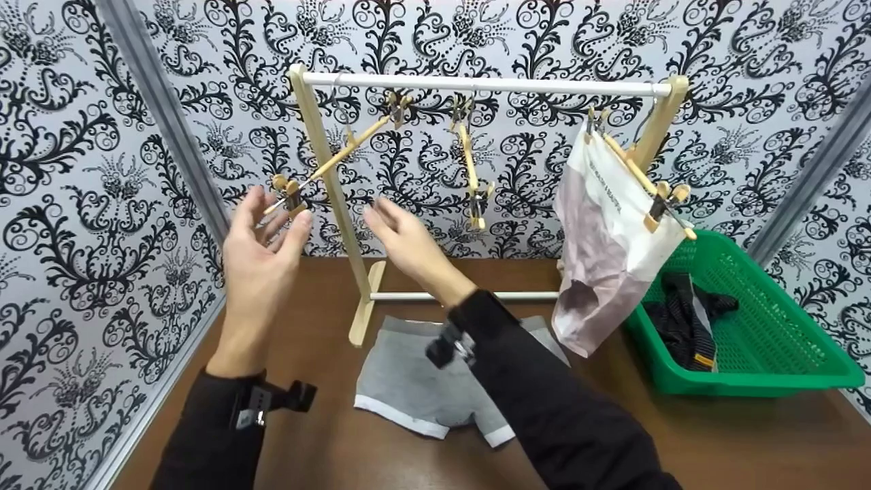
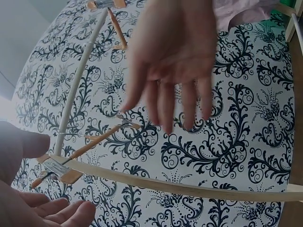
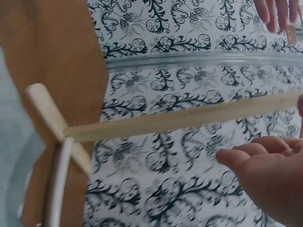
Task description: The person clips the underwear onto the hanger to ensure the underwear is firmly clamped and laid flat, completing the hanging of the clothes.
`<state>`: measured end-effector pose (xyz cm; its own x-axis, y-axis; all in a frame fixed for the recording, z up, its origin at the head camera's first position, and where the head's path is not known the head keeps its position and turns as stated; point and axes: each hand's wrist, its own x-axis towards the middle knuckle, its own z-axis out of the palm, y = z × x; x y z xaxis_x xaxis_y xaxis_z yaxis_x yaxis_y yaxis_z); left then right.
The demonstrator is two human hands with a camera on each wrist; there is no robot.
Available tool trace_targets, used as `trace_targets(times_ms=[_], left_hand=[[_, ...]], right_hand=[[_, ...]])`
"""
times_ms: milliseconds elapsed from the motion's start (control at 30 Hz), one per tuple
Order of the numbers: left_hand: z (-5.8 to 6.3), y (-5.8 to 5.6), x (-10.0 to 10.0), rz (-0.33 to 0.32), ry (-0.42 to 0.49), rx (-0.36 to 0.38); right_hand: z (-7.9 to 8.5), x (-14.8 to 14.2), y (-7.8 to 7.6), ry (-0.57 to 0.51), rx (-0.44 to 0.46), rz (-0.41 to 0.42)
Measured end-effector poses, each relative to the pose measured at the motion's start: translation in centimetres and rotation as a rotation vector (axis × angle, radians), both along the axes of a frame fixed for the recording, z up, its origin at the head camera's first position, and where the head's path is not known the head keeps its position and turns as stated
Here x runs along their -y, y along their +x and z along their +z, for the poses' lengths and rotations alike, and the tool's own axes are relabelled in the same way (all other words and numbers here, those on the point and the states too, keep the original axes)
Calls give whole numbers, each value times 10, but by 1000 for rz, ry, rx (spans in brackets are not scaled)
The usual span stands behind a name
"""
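A wooden clip hanger (image 1: 354, 144) hangs from the left end of the rack's white rail, with nothing clipped to it. My left hand (image 1: 262, 252) is around its near clip (image 1: 294, 197), fingers and thumb spread apart. The left wrist view has the same clip (image 2: 59, 171) in the gap between thumb and fingers. To the right of the hanger, my right hand (image 1: 408, 245) is in the air with fingers extended and nothing in it. Below it, grey shorts (image 1: 415, 374) with white leg hems lie flat on the table, partly hidden by my right sleeve.
A second bare hanger (image 1: 469, 160) hangs mid-rail. At the right end, a pink-and-white garment (image 1: 599, 238) is clipped to a third hanger. Beside it, a green basket (image 1: 755, 382) holds dark striped clothing (image 1: 684, 327). The rack's left post (image 1: 333, 184) stands between my hands.
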<state>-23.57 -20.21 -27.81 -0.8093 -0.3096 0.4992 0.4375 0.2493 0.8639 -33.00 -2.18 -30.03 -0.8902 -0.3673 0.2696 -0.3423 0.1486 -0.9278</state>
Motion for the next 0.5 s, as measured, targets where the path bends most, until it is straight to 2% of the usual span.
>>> trace_targets(times_ms=[100,233,500], left_hand=[[3,2,1,5,-1,-13],[7,5,0,18,-7,-18],[10,7,-6,-40,17,-63]], right_hand=[[18,16,2,-61,-8,11],[35,27,2,-118,37,21],[41,31,0,-105,64,26]])
